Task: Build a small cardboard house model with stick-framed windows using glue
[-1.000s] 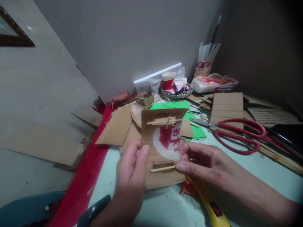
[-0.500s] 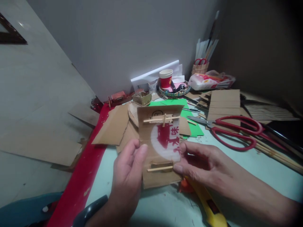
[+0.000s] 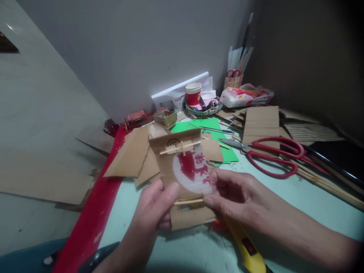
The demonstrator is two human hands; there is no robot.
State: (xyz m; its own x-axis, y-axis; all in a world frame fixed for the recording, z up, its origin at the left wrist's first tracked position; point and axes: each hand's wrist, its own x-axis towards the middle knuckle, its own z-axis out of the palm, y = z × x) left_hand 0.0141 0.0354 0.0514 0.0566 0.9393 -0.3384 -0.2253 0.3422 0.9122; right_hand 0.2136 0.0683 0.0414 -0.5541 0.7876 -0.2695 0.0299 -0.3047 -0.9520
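Note:
Between my two hands a piece of brown cardboard (image 3: 166, 170) with a red and white print is held up, its top leaning left. Near its top edge lies a thin wooden stick (image 3: 189, 146) with a short crosspiece. A lower stick (image 3: 187, 202) spans a slot cut in the card. My left hand (image 3: 156, 204) grips the card's left edge, thumb on the front. My right hand (image 3: 236, 193) pinches the right edge, its thumb at the end of the lower stick. Below my right hand rests a yellow glue gun or cutter-like tool (image 3: 247, 246), partly hidden.
Red-handled scissors (image 3: 273, 155) lie to the right beside wooden sticks (image 3: 321, 182). Cardboard pieces (image 3: 127, 151) and green paper (image 3: 210, 127) lie behind the card. Farther back stand a red paper cup (image 3: 193, 94) on a round tray and a plastic packet (image 3: 246, 95).
The cardboard has tilted, its top swinging left. Both hands still hold it. The whole view has shifted slightly, so the background things sit farther left.

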